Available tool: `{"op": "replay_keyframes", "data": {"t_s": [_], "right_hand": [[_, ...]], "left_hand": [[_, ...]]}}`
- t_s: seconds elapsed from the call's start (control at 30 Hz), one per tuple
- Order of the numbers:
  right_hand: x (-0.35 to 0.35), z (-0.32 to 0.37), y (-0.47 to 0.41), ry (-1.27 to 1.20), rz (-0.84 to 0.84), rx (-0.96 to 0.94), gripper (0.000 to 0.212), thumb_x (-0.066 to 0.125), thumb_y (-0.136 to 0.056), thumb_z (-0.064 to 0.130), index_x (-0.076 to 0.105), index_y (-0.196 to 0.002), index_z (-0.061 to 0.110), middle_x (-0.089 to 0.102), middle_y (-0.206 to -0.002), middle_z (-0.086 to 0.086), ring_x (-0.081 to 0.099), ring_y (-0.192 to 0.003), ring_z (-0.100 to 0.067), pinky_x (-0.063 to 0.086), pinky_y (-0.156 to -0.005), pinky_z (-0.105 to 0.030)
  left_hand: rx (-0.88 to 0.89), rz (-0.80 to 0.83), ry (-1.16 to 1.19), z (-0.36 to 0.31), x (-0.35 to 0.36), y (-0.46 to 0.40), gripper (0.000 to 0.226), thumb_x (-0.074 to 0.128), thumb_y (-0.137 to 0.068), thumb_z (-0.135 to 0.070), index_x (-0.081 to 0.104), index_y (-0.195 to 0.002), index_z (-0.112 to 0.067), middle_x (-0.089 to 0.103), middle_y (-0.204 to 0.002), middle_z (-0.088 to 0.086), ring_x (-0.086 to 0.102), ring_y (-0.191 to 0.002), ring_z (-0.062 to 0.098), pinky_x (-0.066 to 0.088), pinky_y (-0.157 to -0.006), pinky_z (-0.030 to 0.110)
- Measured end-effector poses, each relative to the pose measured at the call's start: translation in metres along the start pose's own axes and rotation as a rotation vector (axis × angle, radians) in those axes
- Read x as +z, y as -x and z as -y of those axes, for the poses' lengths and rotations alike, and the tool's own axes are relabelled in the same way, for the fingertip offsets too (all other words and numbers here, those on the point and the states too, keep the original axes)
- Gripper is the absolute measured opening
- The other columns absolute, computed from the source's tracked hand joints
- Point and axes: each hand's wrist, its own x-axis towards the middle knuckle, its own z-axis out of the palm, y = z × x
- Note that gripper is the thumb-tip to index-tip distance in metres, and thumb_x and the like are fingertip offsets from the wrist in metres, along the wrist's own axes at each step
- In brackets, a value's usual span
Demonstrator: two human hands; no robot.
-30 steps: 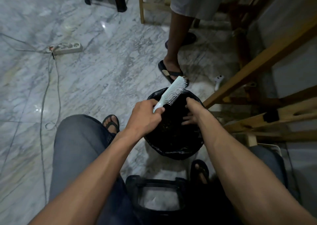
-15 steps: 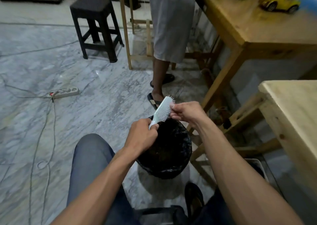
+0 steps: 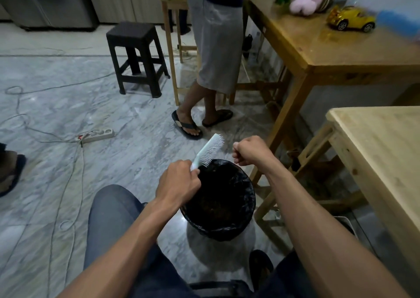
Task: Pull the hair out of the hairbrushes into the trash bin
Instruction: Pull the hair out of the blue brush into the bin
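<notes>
My left hand (image 3: pixel 179 180) grips the handle of a pale white hairbrush (image 3: pixel 210 148), which slants up and to the right with its bristles facing right, over the far rim of the trash bin. The trash bin (image 3: pixel 246 204) is round, lined with a black bag, and stands on the floor between my knees. My right hand (image 3: pixel 248 150) hovers above the bin's far right rim, a short gap right of the bristles, with its fingers curled tight. Whether hair is pinched in those fingers I cannot make out.
A person in a grey skirt and sandals (image 3: pixel 213 47) stands just beyond the bin. A black plastic stool (image 3: pixel 136 56) and a power strip (image 3: pixel 97 134) with loose cables lie on the marble floor to the left. Wooden tables (image 3: pixel 375 152) stand close on the right, one bearing a yellow toy car (image 3: pixel 351 20).
My right hand has come off the bristles and moved right, away from the brush. The view has tilted upward, showing more of the room. My left hand keeps its hold on the handle.
</notes>
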Motion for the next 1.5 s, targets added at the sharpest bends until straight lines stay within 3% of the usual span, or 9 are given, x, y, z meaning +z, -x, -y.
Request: {"op": "replay_keyframes", "data": {"t_s": [0.33, 0.57, 0.67, 0.77, 0.87, 1.0, 1.17, 1.4, 1.5], "right_hand": [[0.010, -0.025, -0.008, -0.040, -0.103, 0.009, 0.028, 0.054, -0.103, 0.010, 0.065, -0.078, 0.007, 0.068, -0.077, -0.011, 0.064, -0.064, -0.021, 0.052, -0.048, -0.027], [-0.009, -0.024, -0.013, -0.243, -0.386, 0.044, 0.028, 0.054, -0.103, 0.011, 0.070, -0.081, 0.005, 0.069, -0.074, -0.009, 0.065, -0.062, -0.019, 0.060, -0.068, -0.036], [-0.008, -0.024, -0.008, -0.107, -0.272, 0.013, 0.008, 0.059, -0.099, 0.002, 0.067, -0.096, 0.003, 0.065, -0.081, -0.005, 0.066, -0.068, -0.020, 0.063, -0.078, -0.042], [0.001, -0.026, -0.005, -0.183, -0.071, -0.079, 0.045, 0.070, -0.092, -0.003, 0.052, -0.132, 0.006, 0.058, -0.114, -0.007, 0.068, -0.078, -0.022, 0.065, -0.071, -0.040], [0.007, -0.018, -0.001, -0.437, 0.183, -0.098, 0.060, 0.067, -0.100, 0.020, 0.040, -0.153, 0.014, 0.051, -0.143, -0.008, 0.073, -0.086, -0.022, 0.062, -0.062, -0.030], [0.013, -0.015, 0.000, -0.519, 0.476, -0.146, 0.037, 0.056, -0.104, 0.039, 0.062, -0.132, 0.016, 0.072, -0.126, -0.005, 0.073, -0.078, -0.017, 0.059, -0.065, -0.025], [0.022, -0.017, -0.005, -0.507, 0.341, -0.279, 0.022, 0.070, -0.097, 0.023, 0.073, -0.091, 0.003, 0.065, -0.062, 0.002, 0.054, -0.049, -0.005, 0.046, -0.048, -0.015], [0.009, -0.027, -0.021, -0.542, 0.001, -0.216, 0.023, 0.066, -0.101, 0.016, 0.071, -0.082, 0.005, 0.058, -0.061, 0.000, 0.049, -0.045, -0.003, 0.043, -0.045, -0.013], [0.013, -0.035, -0.019, -0.380, 0.033, -0.180, 0.011, 0.063, -0.101, 0.003, 0.071, -0.095, 0.006, 0.069, -0.090, -0.013, 0.063, -0.069, -0.012, 0.053, -0.062, -0.019]], "left_hand": [[0.059, -0.080, -0.003, 0.001, -0.013, 0.003, 0.020, 0.056, -0.089, -0.025, 0.067, -0.081, -0.010, 0.060, -0.064, 0.006, 0.055, -0.059, 0.027, 0.039, -0.049, 0.038], [0.043, -0.073, -0.032, -0.002, -0.019, 0.001, 0.023, 0.057, -0.091, -0.026, 0.067, -0.098, -0.007, 0.067, -0.076, 0.007, 0.059, -0.065, 0.026, 0.049, -0.056, 0.043], [0.009, -0.060, 0.029, -0.006, -0.022, -0.002, 0.026, 0.058, -0.092, -0.027, 0.061, -0.113, -0.012, 0.068, -0.088, 0.008, 0.058, -0.070, 0.023, 0.044, -0.059, 0.034], [0.001, -0.050, 0.060, -0.009, -0.024, -0.006, 0.016, 0.058, -0.091, -0.027, 0.061, -0.100, -0.015, 0.067, -0.085, 0.007, 0.057, -0.072, 0.024, 0.039, -0.058, 0.034], [0.030, -0.029, 0.085, -0.010, -0.028, -0.007, 0.014, 0.057, -0.092, -0.028, 0.063, -0.097, -0.017, 0.067, -0.081, 0.005, 0.059, -0.073, 0.025, 0.042, -0.059, 0.035], [0.066, -0.013, 0.119, -0.008, -0.033, -0.008, 0.015, 0.055, -0.092, -0.032, 0.065, -0.092, -0.022, 0.070, -0.075, 0.002, 0.062, -0.074, 0.027, 0.052, -0.068, 0.043], [0.061, 0.021, 0.118, -0.002, -0.041, -0.005, 0.024, 0.046, -0.087, -0.040, 0.063, -0.090, -0.023, 0.069, -0.072, 0.004, 0.061, -0.067, 0.028, 0.053, -0.064, 0.046], [0.001, 0.034, 0.078, 0.009, -0.048, -0.003, 0.021, 0.048, -0.095, -0.030, 0.060, -0.083, -0.018, 0.068, -0.072, 0.007, 0.059, -0.060, 0.030, 0.050, -0.059, 0.048], [-0.013, 0.061, 0.127, 0.008, -0.049, -0.002, 0.028, 0.045, -0.096, -0.032, 0.060, -0.083, -0.013, 0.069, -0.073, 0.009, 0.059, -0.060, 0.034, 0.049, -0.059, 0.054]]}}
